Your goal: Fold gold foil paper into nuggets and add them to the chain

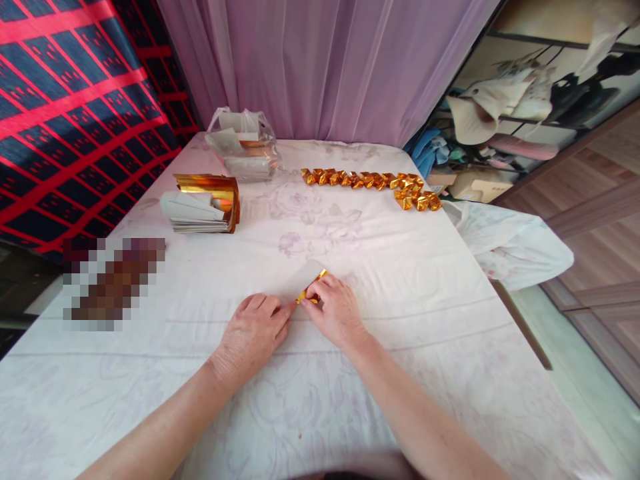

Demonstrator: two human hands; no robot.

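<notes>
A sheet of gold foil paper [303,277] with a pale grey back lies on the table in front of me, a narrow gold strip folded along its right side. My right hand [337,310] pinches that folded gold edge between thumb and curled fingers. At the strip's near end, my left hand [257,327] presses the paper with its index finger and thumb close together, the other fingers bent over its left part. Both hands partly cover the sheet. Farther back, several folded gold foil pieces [360,180] lie in a row, with a few more [419,200] at its right end.
A stack of gold foil sheets [197,217] sits at the left. Behind it is a clear plastic bag [245,143] holding more paper. A blurred patch [113,283] hides something at the left edge. Shelves with a cap [477,117] and a white bag [520,243] are beyond the table's right edge.
</notes>
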